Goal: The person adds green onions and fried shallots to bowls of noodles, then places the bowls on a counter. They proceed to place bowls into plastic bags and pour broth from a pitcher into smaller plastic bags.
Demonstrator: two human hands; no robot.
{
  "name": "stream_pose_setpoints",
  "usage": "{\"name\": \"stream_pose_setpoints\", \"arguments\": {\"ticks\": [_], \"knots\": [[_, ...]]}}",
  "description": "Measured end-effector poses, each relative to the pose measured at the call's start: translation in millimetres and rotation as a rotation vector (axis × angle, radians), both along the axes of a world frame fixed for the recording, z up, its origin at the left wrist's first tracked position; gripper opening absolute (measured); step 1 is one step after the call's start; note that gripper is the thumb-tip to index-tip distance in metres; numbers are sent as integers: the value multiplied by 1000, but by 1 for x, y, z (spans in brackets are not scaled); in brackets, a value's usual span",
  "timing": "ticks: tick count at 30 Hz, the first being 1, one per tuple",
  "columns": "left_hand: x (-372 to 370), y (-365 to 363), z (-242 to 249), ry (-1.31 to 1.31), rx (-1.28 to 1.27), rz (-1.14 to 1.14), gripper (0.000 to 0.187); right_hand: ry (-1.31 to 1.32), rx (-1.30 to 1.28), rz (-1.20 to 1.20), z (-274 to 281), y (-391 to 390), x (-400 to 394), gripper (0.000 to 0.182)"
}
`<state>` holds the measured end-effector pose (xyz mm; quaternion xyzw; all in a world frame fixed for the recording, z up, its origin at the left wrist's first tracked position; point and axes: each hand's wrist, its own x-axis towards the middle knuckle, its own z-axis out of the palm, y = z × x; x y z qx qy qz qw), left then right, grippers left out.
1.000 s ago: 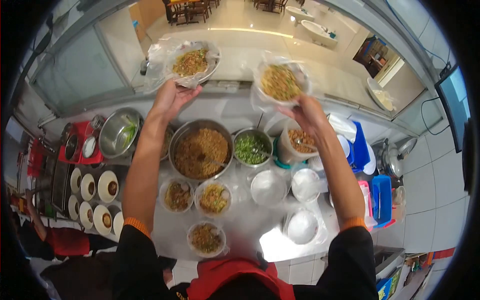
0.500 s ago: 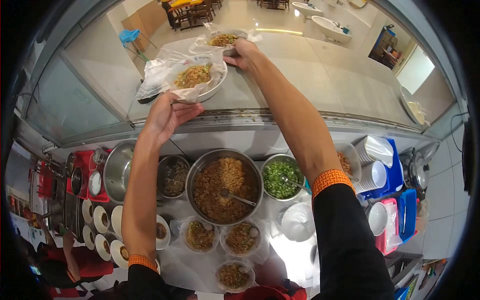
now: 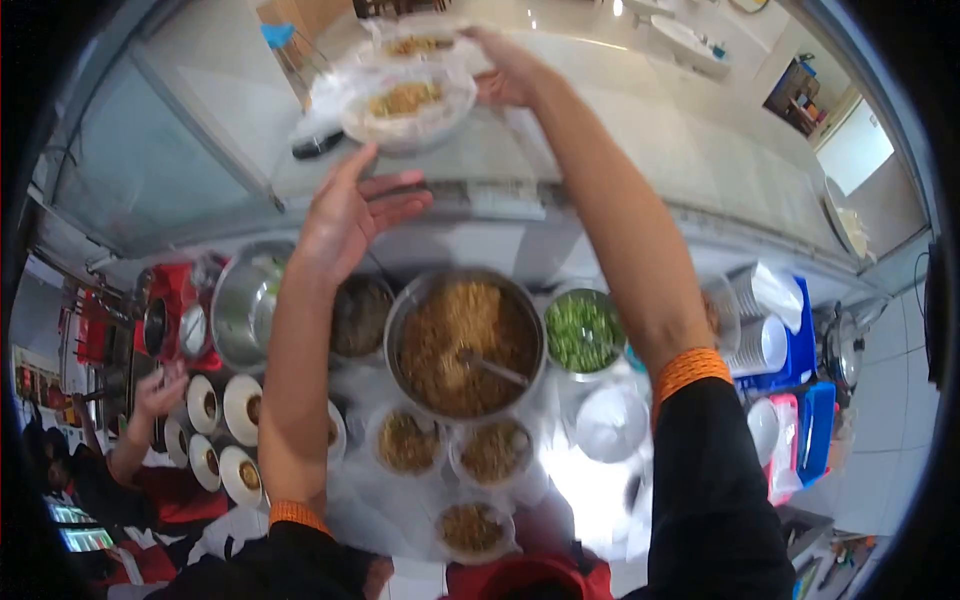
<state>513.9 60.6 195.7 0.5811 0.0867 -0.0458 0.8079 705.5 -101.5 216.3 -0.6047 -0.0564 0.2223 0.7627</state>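
Observation:
Just beyond my left hand [image 3: 352,212] is a white bowl [image 3: 425,132] lined with thin wrapping, with brownish food topped with green bits inside. It stands on the counter ledge. My left hand is open, its fingers spread and apart from the bowl. Behind it is a second lined bowl [image 3: 415,45] of similar food. At the right side of both bowls, my right hand [image 3: 508,72] has its fingers apart, near or touching the rims; blur hides the exact contact.
Below the ledge are a large pot [image 3: 465,345] of minced food with a ladle, chopped greens [image 3: 582,333] in a metal bowl, several filled bowls [image 3: 495,450], and stacked white bowls [image 3: 760,345]. A co-worker's hand [image 3: 160,390] is at left, near several plates [image 3: 240,478].
My left hand has come off the near bowl and drawn back with fingers spread. The near bowl now sits on the ledge. The view has shifted, and a co-worker's hand has risen at left.

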Motion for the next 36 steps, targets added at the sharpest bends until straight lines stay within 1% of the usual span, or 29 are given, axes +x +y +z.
{"name": "stream_pose_setpoints", "arguments": {"ticks": [1, 2, 3, 4, 5, 6, 7, 8, 9, 10, 11, 12, 13, 14, 15, 17, 18, 20, 21, 23, 24, 26, 27, 29, 30, 31, 32, 33, 36], "knots": [[-21, -1, -2, -41, 16, 15, 41, -138, -43, 3, -4, -22, -15, 44], [-46, -1, -11, -67, 30, 28, 38, -242, 23, -84, -43, -33, 12, 38], [-77, -1, -25, 10, 14, 27, 38, -280, 41, -160, -34, -57, -50, 39], [-112, 1, -36, 3, 110, 5, 40, -319, 56, -236, -20, -80, -119, 40], [-148, 5, -44, -11, 210, -22, 42, -470, 9, -1, -43, -115, -152, 40], [-182, 13, -63, 67, 222, 16, 42, -403, -53, 5, -53, -134, -214, 38], [-219, 19, -92, 142, 237, 52, 41, -160, -21, 91, -67, -152, -271, 37], [-255, 16, -111, 172, 267, 149, 38, -111, -58, 309, -95, -174, -315, 37], [-287, 17, -133, 190, 295, 253, 36, 78, -87, 441, -112, -180, -365, 34], [-321, 17, -158, 239, 290, 342, 33, 297, -275, 552, -137, -182, -413, 30], [-348, 18, -185, 284, 288, 430, 30, 451, -347, 606, -162, -184, -457, 29], [-369, 16, -209, 369, 285, 457, 29, 519, -579, 712, -184, -179, -492, 30], [-388, 13, -230, 453, 281, 485, 28, 13, -809, 721, -219, -180, -531, 33], [-395, 7, -250, 438, 248, 494, 30, 133, -718, 625, -226, -168, -549, 34], [-395, 1, -263, 429, 214, 502, 32, 386, -506, 510, -248, -156, -565, 45], [-381, -2, -274, 352, 24, 397, 39, 614, -220, 288, -245, -125, -570, 65], [-369, -2, -282, 343, 10, 418, 40, 619, -217, 295, -268, -120, -574, 65], [-348, -4, -285, 320, 2, 449, 42, 95, -188, 202, -327, -110, -583, 74], [-338, -7, -277, 339, -11, 439, 41, 88, -181, 207, -322, -108, -583, 74], [-327, -3, -276, 356, -27, 426, 40, 396, 2, 127, -302, -109, -583, 71], [-323, 1, -281, 348, -58, 395, 39, 394, 1, 124, -308, -109, -584, 71], [-326, 4, -290, 337, -93, 360, 38, 210, -156, 106, -323, -108, -582, 63], [-325, 4, -291, 308, -81, 397, 37, 202, -157, 100, -322, -107, -583, 63], [-324, 4, -292, 291, -38, 439, 36, 169, -268, 59, -314, -107, -585, 53], [-330, 3, -290, 296, -8, 444, 35, 26, -294, 32, -311, -112, -590, 49], [-336, 2, -285, 284, -6, 465, 35, -9, -274, 24, -306, -118, -592, 48], [-346, 0, -281, 271, -6, 485, 35, 29, -255, 56, -287, -127, -593, 48], [-356, 4, -279, 331, 47, 521, 36, 207, -197, 80, -265, -138, -593, 48], [-376, 1, -217, 403, 131, 542, 37, 272, -163, 96, -213, -179, -582, 50]]}}
